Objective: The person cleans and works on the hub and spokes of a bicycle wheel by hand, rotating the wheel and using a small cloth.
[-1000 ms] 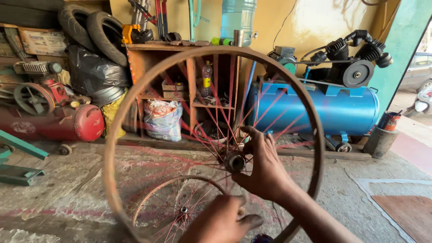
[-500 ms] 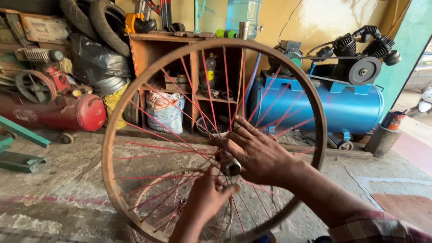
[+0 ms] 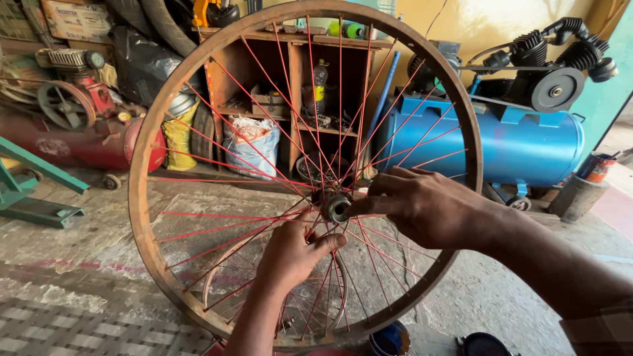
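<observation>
Nearest the camera, at the bottom edge, sit a blue round container point(image 3: 390, 339) and a dark round lid point(image 3: 484, 345), both partly cut off. Just above them the left hand point(image 3: 293, 254) rises from below, fingers curled together around the red spokes point(image 3: 224, 214) right beneath the hub point(image 3: 337, 208), the thumb pressing across toward the fingertips. The right hand point(image 3: 425, 207) comes in from the right side, its forearm running off the lower right corner; its fingers point(image 3: 389, 188) are loosely spread, with the thumb and forefinger closing on the right face of the hub. The hub is a small grey metal ring at the centre of the bicycle wheel point(image 3: 142, 217), which stands upright between the two hands and fills most of the view, its rusty brown rim bare of any tyre. A second, smaller rim point(image 3: 214, 280) shows low behind the spokes, lying near the concrete floor point(image 3: 79, 270). Further back on the left is a green metal stand point(image 3: 36, 191), then a red compressor tank point(image 3: 92, 142). Behind the wheel stands a wooden shelf unit point(image 3: 290, 79) with a white sack point(image 3: 250, 145) at its foot. To the right rests a blue air compressor point(image 3: 521, 142) with a black motor on top, against a yellow wall point(image 3: 488, 23)
</observation>
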